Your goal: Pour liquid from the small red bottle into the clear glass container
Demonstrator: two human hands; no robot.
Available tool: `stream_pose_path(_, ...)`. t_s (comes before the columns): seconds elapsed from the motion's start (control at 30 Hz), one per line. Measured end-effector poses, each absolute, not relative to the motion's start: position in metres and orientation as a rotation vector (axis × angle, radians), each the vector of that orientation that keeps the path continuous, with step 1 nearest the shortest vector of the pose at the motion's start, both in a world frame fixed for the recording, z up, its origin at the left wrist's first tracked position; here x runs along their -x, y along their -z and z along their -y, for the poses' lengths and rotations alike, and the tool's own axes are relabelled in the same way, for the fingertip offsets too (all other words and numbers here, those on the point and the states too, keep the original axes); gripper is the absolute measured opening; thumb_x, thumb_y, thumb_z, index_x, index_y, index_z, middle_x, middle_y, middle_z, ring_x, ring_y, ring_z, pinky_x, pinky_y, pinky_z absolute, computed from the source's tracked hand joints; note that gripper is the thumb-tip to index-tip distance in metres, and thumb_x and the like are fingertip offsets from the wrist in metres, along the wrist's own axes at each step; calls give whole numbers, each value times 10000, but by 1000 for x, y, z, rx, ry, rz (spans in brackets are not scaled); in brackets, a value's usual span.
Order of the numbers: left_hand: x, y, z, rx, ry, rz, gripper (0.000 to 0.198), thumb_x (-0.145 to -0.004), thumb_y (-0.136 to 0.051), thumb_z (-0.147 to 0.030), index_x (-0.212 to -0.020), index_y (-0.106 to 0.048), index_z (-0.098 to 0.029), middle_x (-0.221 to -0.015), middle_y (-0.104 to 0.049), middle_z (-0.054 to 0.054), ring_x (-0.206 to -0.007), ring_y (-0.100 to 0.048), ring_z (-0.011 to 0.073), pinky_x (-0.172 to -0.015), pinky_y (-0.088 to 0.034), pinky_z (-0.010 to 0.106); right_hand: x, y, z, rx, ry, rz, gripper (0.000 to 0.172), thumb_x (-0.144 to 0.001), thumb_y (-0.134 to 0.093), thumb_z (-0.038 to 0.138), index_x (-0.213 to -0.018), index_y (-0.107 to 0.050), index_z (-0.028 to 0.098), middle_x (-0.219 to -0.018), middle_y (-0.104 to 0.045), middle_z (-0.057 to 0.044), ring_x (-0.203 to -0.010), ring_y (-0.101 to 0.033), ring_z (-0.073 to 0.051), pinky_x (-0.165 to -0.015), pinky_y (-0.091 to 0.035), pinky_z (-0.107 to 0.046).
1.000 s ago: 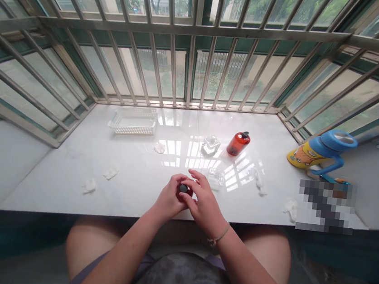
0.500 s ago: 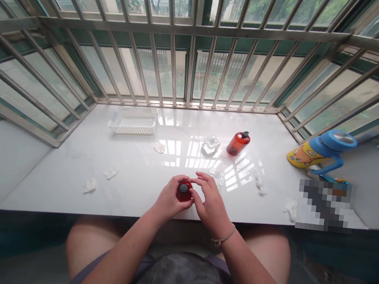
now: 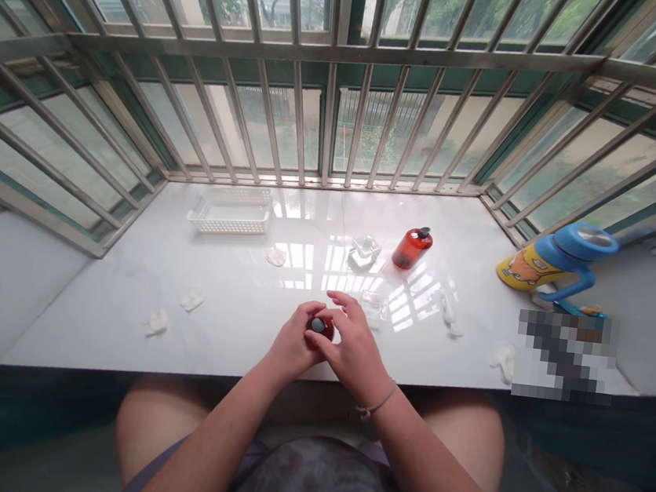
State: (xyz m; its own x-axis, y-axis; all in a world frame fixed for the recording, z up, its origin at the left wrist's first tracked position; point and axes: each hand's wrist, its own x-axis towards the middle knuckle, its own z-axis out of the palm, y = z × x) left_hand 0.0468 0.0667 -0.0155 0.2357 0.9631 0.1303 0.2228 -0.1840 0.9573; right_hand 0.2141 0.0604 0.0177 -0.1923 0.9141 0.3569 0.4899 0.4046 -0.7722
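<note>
Near the front edge of the table, my left hand (image 3: 291, 344) wraps round a small dark red bottle (image 3: 329, 329). The bottle stands roughly upright, and I look down on its grey-black cap (image 3: 317, 325). Over it reaches my right hand (image 3: 356, 350), its thumb and forefinger closed about the cap and its other fingers stretched out. Most of the bottle's body is hidden by my hands. Just beyond them lies a small clear plastic piece (image 3: 374, 305). Farther back is a second red bottle (image 3: 413, 249) with a black cap, beside a clear glass-like container (image 3: 364, 252).
A white plastic basket (image 3: 232, 224) sits at the back left of the white table (image 3: 122, 286). Crumpled tissues, such as one tissue (image 3: 193, 299), lie about. On the right stands a blue and yellow flask (image 3: 551, 260), near a pixelated patch. Barred windows enclose the back.
My right hand has shifted left over the bottle, and its thumb and forefinger now meet the cap. My left hand keeps its hold. The other things have stayed put.
</note>
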Motion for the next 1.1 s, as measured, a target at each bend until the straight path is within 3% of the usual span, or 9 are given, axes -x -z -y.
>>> stream_pose_path(0.2,-48,19,-67,-1563,-1038,-1102,722,-764,-893,-243,-1369,-501,-263,-1153,-739,49,-982,-759,223,-875,-619,383,-226,-25,-61,1113,-750,1753,246,-1001,-713,291,-1247,-715,286,-1479,-549,-116,-1375,-559,-303,-1192,-499,-530)
stream_pose_path(0.4,-46,15,-68,-1712,-1031,-1157,695,-782,-915,-265,-1354,-523,-284,-1365,-691,78,-1253,-694,261,-1121,-543,469,-255,-22,-60,1217,-763,1529,263,-1036,-681,416,-1259,-702,279,-1157,-660,-83,-1042,-664,-249,-972,-594,-451)
stream_pose_path(0.77,-43,17,-68,-1755,-1011,-1180,626,-799,-909,-249,-1327,-579,-313,-1359,-692,62,-1274,-680,266,-1107,-565,465,-361,41,-41,1749,-418,1455,399,-982,-672,532,-1271,-687,258,-1085,-706,-66,-875,-650,-240,-854,-577,-437)
stream_pose_path(0.9,-42,17,-70,-1771,-1013,-1178,614,-808,-901,-244,-1329,-586,-319,-1352,-697,60,-1283,-678,270,-1111,-563,472,-385,64,-45,1768,-202,1686,394,-1044,-546,464,-1342,-683,247,-1128,-725,-88,-940,-649,-270,-960,-539,-479)
stream_pose_path(1.1,-43,16,-69,-1768,-1007,-1181,605,-810,-901,-252,-1325,-590,-321,-1357,-694,61,-1277,-679,272,-1107,-567,478,-392,84,-63,1789,-124,1715,294,-1021,-576,457,-1103,-717,212,-1104,-762,-108,-1078,-642,-335,-1013,-511,-514)
